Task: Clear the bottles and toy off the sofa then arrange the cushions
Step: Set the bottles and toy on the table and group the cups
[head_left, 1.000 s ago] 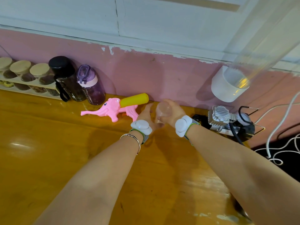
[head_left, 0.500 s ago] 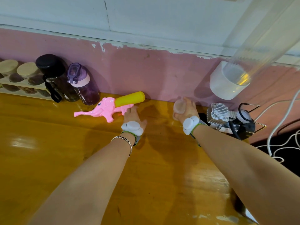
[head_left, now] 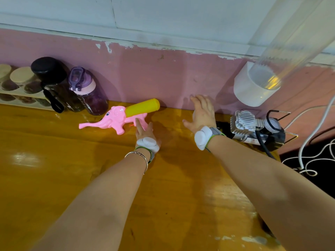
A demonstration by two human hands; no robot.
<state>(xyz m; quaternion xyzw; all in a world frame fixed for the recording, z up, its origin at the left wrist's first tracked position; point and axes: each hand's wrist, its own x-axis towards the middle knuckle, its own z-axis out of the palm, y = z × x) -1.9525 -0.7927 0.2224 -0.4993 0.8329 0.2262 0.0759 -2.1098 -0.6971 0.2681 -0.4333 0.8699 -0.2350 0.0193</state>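
Note:
A pink elephant water-gun toy [head_left: 117,120] with a yellow tank lies on the orange wooden tabletop [head_left: 54,169] by the pink wall. Left of it stand a purple bottle [head_left: 90,96] and a black-capped dark bottle [head_left: 54,84]. My left hand [head_left: 145,131] rests on the table at the toy's grip, index finger stretched onto it. My right hand [head_left: 201,113] is spread open close to the wall, right of the toy. Something pale and translucent shows faintly under its palm; I cannot tell what it is. No sofa or cushions are in view.
A rack of wood-lidded jars [head_left: 18,82] stands at the far left. A small metal compressor [head_left: 253,127] sits right of my right hand, white cables [head_left: 308,142] beyond it. A white cup [head_left: 252,91] with a clear tube [head_left: 290,42] hangs at the wall.
My right hand carried a clear bottle right toward the wall and has opened its fingers. My left hand slid left to the toy's grip.

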